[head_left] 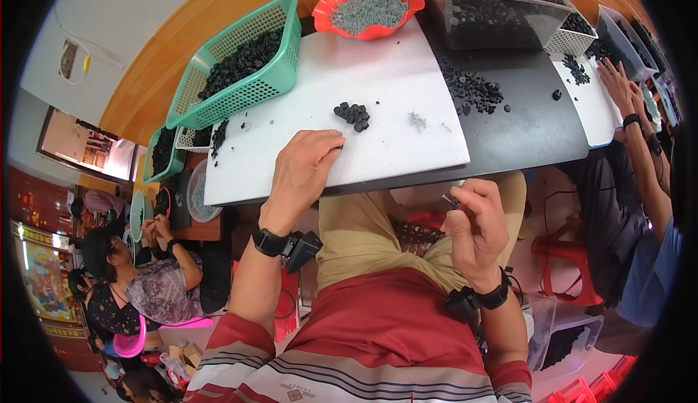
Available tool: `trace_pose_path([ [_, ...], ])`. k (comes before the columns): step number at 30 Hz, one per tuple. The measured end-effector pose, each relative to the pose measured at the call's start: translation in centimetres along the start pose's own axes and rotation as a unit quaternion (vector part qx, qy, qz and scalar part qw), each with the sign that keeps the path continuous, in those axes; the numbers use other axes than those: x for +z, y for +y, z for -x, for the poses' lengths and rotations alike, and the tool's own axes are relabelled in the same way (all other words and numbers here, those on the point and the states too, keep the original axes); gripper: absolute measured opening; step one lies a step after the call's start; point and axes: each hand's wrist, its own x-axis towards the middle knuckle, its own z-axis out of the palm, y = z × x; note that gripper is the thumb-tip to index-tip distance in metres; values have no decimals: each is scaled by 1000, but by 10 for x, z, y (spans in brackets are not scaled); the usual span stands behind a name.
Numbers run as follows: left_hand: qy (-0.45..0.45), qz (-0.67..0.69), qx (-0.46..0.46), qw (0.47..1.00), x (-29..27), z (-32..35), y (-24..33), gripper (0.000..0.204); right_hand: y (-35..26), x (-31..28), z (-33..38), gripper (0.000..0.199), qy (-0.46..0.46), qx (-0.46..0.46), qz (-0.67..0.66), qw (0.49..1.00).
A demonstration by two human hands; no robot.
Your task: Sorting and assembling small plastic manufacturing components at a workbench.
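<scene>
Your hands are working at a white counter.
Left hand is resting curled on its near edge; right hand is pinching a small dark part.

A cluster of small black round caps lies on the white board, just beyond the left hand.

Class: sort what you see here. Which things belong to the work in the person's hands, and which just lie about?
In use:
left hand on white board
right hand holding small pin
black caps
loose pins

Lying about:
green basket
red bowl
clear bin
</scene>
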Motion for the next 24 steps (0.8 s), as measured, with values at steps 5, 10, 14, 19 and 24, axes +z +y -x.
trace_pose_path([
  [5, -7, 140, -72, 987, -4, 3, 9, 20, 0, 0, 0, 22, -5, 10, -3, 1000],
  [10, -8, 453, -147, 880, 1, 16, 12, 18, 1, 4, -2, 22, -10, 11, -4, 1000],
  [14, -20, 665, -231, 710, 10, 23, 25, 19, 0, 11, -10, 22, -14, 3, -8, 1000],
  [19, -45, 798, -288, 528, 26, 33, 31, 19, -2, 18, -18, 23, -30, -20, 8, 999],
  [24, -57, 825, -300, 475, 35, 35, 45, 18, 2, 25, -27, 25, -40, -53, 33, 997],
])
